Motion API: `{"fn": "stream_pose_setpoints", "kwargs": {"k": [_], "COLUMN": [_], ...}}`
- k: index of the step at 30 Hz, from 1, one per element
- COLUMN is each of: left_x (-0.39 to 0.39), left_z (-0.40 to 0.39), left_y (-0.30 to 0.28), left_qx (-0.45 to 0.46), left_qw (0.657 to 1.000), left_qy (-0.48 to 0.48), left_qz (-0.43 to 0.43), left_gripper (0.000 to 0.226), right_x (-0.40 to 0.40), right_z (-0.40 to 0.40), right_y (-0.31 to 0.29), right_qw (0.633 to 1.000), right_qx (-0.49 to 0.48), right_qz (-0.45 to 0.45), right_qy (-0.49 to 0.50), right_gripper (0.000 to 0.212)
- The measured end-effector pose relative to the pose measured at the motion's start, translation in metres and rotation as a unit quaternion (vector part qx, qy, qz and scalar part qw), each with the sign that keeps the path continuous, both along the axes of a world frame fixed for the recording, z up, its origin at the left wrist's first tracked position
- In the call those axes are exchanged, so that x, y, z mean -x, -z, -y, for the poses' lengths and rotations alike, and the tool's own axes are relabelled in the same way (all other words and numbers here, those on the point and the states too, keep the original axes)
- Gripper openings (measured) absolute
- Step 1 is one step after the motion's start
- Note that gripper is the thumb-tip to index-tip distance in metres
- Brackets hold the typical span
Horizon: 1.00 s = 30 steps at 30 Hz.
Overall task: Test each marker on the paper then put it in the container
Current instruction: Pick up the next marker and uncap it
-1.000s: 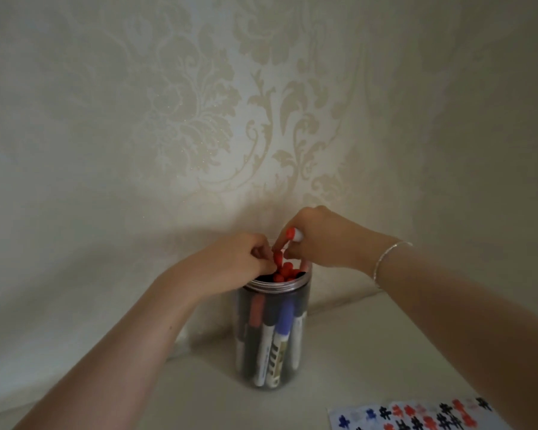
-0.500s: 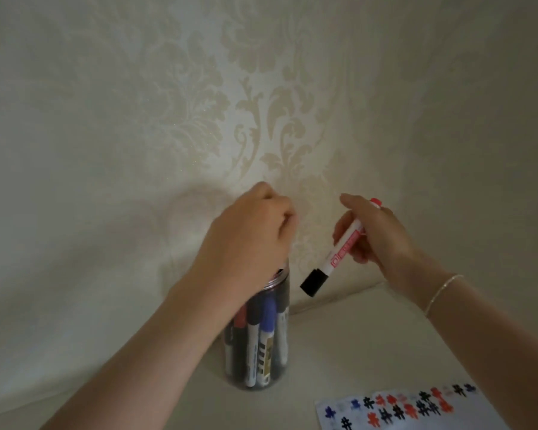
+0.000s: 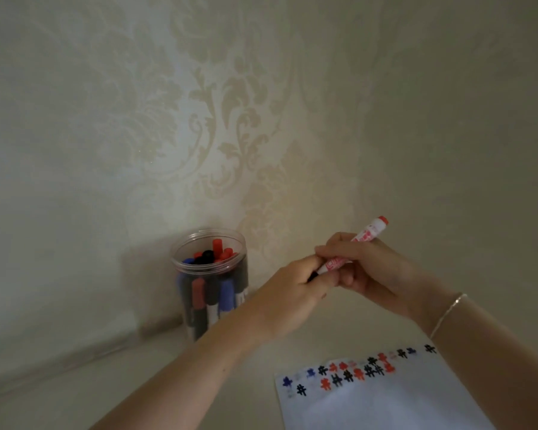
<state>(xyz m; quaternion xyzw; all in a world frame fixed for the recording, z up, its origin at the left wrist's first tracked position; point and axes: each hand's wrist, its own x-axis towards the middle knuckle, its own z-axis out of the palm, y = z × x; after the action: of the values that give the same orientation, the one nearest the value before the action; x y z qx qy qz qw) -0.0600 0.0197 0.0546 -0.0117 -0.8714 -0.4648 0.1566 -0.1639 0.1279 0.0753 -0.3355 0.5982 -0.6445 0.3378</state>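
My right hand (image 3: 367,268) grips a white marker (image 3: 362,238) with red print and a red tail end, held slanted in the air. My left hand (image 3: 292,290) curls its fingers around the marker's black cap end, which is mostly hidden. A clear round container (image 3: 210,262) stands open by the wall to the left of my hands, holding several red, blue and black markers upright. The white paper (image 3: 385,405) lies at the lower right, with rows of blue, black and red test marks along its top edge.
A patterned cream wall (image 3: 230,119) rises right behind the container and bends round to the right. The pale tabletop (image 3: 106,383) stretches left and in front of the container. A thin bracelet (image 3: 448,311) is on my right wrist.
My right hand lifted a marker out of the container and carried it right. My left hand left the container's mouth and took hold of the marker's cap end. The view tilted down, showing more paper.
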Motion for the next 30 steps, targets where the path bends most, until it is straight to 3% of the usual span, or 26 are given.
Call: {"fn": "stream_pose_setpoints", "kwargs": {"k": [4, 7, 10, 12, 14, 16, 20, 22, 25, 28, 30], "left_x": [-0.006, -0.006, 0.003, 0.007, 0.008, 0.009, 0.019, 0.023, 0.026, 0.020, 0.017], "left_z": [-0.007, -0.007, 0.004, 0.013, 0.018, 0.021, 0.022, 0.017, 0.004, -0.019, -0.036], "left_y": [0.007, 0.018, 0.039, 0.059, 0.082, 0.104, 0.130, 0.130, 0.121, 0.111, 0.111], "left_qx": [-0.109, -0.116, -0.036, 0.067, 0.174, 0.235, 0.255, 0.259, 0.338, 0.349, 0.333], "left_qw": [0.993, 0.992, 0.996, 0.984, 0.967, 0.955, 0.953, 0.953, 0.928, 0.935, 0.940], "left_qy": [0.045, 0.051, -0.007, -0.047, -0.070, -0.108, -0.141, -0.137, -0.143, -0.052, 0.044], "left_qz": [-0.029, -0.018, 0.086, 0.159, 0.174, 0.143, 0.082, 0.078, 0.062, -0.044, -0.053], "left_gripper": [0.015, 0.013, 0.029, 0.032, 0.031, 0.035, 0.040, 0.044, 0.050, 0.052, 0.046], "right_x": [0.001, 0.001, 0.008, 0.018, 0.028, 0.032, 0.032, 0.033, 0.035, 0.042, 0.045], "right_z": [-0.007, -0.014, -0.020, -0.028, -0.037, -0.046, -0.060, -0.063, -0.067, -0.075, -0.079], "right_y": [0.002, 0.005, 0.009, 0.017, 0.029, 0.044, 0.071, 0.081, 0.089, 0.095, 0.099], "right_qw": [0.999, 0.999, 0.997, 0.980, 0.963, 0.956, 0.947, 0.945, 0.940, 0.946, 0.956], "right_qx": [0.011, -0.003, 0.019, 0.043, 0.039, 0.017, -0.003, 0.005, 0.045, 0.057, 0.011], "right_qz": [0.027, -0.003, -0.033, -0.037, -0.021, 0.003, 0.062, 0.079, 0.122, 0.132, 0.081], "right_qy": [-0.032, -0.038, 0.071, 0.193, 0.264, 0.294, 0.315, 0.317, 0.315, 0.291, 0.282], "right_gripper": [0.025, 0.022, 0.025, 0.027, 0.025, 0.024, 0.022, 0.022, 0.010, 0.009, 0.014]}}
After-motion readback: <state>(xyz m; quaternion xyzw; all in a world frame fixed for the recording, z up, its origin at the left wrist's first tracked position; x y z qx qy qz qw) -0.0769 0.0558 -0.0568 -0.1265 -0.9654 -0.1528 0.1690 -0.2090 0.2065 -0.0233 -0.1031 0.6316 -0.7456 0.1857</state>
